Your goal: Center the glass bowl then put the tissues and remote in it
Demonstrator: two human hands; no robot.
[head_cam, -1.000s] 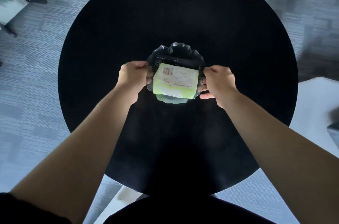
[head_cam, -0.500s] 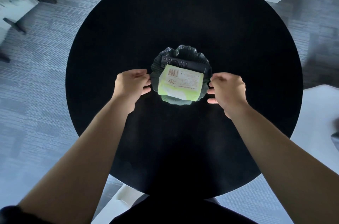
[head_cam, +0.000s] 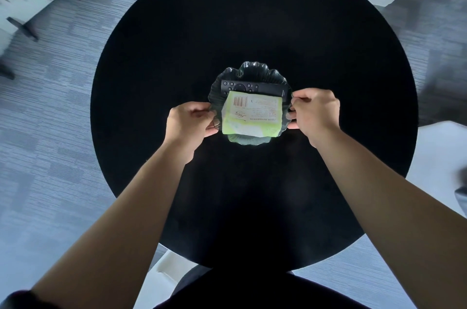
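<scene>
Half a second ago both hands hovered just off the scalloped glass bowl (head_cam: 252, 71); now they have closed back onto it. The left hand (head_cam: 189, 123) pinches the rim at 9 o'clock, the right hand (head_cam: 314, 114) at 3 o'clock. The bowl sits near the centre of the round black table (head_cam: 151, 68), holding the green tissue pack (head_cam: 252, 116) at 6 o'clock, overlapping the black remote (head_cam: 242, 87) at 12 o'clock.
</scene>
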